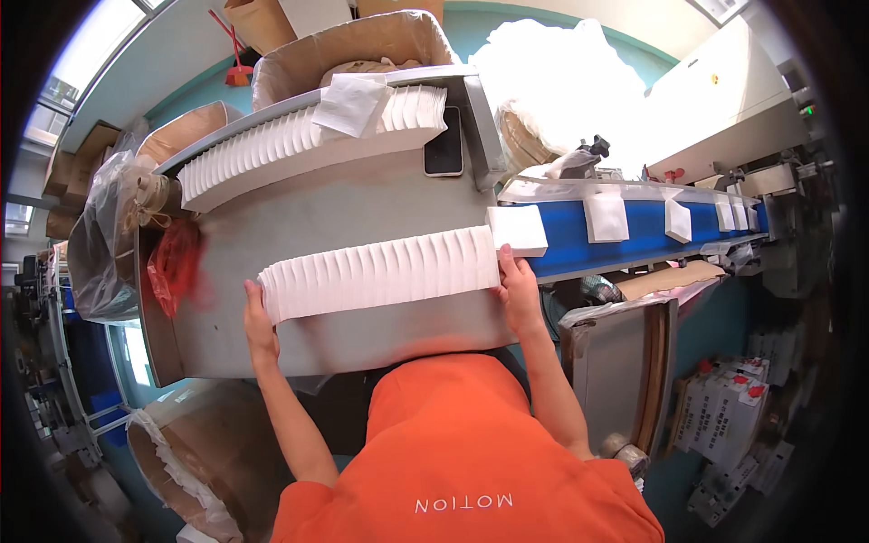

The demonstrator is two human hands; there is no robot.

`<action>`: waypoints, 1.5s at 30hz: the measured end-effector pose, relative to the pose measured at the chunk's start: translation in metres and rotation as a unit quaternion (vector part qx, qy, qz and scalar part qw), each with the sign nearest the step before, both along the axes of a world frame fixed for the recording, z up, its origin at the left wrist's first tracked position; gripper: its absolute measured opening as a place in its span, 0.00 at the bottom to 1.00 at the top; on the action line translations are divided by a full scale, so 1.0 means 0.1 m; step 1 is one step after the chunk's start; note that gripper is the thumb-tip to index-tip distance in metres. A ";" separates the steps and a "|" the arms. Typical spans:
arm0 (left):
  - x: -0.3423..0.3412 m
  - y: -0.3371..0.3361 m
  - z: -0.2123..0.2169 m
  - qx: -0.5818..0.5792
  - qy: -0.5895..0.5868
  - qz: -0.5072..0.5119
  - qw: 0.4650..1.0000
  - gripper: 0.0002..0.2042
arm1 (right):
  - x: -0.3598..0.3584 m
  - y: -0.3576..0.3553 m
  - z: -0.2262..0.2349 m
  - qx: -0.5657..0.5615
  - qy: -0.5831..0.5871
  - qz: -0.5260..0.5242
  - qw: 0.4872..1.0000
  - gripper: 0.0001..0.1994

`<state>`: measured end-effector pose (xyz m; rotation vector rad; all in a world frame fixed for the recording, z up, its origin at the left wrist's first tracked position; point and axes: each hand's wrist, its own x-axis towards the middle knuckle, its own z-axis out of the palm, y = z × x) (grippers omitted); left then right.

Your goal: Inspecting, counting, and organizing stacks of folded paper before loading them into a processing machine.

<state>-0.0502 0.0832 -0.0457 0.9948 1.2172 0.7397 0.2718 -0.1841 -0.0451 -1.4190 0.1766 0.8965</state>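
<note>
A long row of white folded paper napkins (380,273) lies across the steel table (339,195) in front of me, pressed together from both ends. My left hand (261,330) grips its left end, thumb on top. The right end is held by my right hand (519,294), whose fingertips are close to a white napkin stack (518,231) where the table meets the belt. Along the table's far side stands a second napkin row (272,163), with a loose white sheet (351,104) lying on it.
On the right a blue conveyor belt (561,249) carries several spaced napkin stacks. A dark phone (444,149) lies near the table's far right corner. Red plastic (175,262) and a twine spool (157,195) are at the left edge. Cartons and bags (113,235) surround the table.
</note>
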 end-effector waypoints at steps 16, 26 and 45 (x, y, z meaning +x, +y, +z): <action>0.35 -0.12 0.12 0.091 0.054 0.084 0.991 0.20 | 0.07 -0.07 0.10 -0.039 -0.159 0.151 0.975 0.27; 0.29 0.03 -0.05 -0.003 -0.022 0.070 0.997 0.20 | 0.06 -0.21 -0.15 0.037 0.135 0.106 0.984 0.20; 0.56 -0.33 -0.04 0.186 0.161 -0.024 0.969 0.23 | -0.20 0.03 0.10 -0.164 -0.438 0.126 0.875 0.22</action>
